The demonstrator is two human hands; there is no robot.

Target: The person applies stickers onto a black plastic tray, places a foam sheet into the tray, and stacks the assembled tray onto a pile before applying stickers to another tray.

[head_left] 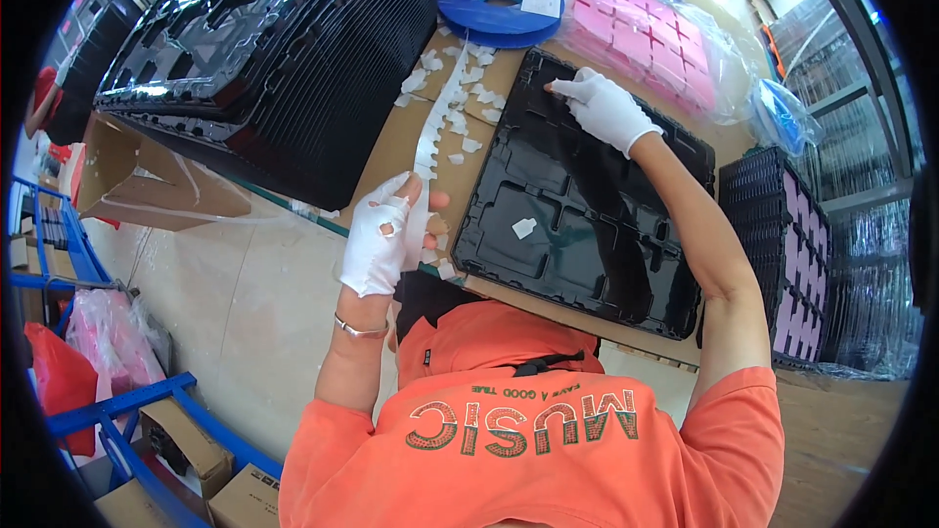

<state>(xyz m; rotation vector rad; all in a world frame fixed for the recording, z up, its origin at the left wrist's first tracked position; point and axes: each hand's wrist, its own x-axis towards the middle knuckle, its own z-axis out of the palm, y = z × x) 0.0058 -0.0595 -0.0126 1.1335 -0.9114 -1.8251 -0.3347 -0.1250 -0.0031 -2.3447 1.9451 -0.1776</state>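
Observation:
My left hand (383, 235), in a white glove with bare fingertips, is closed on a white label strip (428, 142). That strip runs up to a blue reel (474, 12) at the far side of the table. A shiny black plastic tray (533, 186) with moulded recesses lies in front of me. My right hand (608, 112), also gloved, reaches over it, with an outstretched fingertip touching the tray near its far left corner. Whether anything lies under that fingertip I cannot tell. One small white label piece (524, 228) rests on the tray's near left part.
Torn white scraps (458, 122) litter the cardboard (391, 152) beside the strip. A tall stack of black trays (323, 68) stands at left. Pink trays in clear film (650, 34) lie at far right; more stacked trays (773, 254) stand right. A blue rack (127, 411) is lower left.

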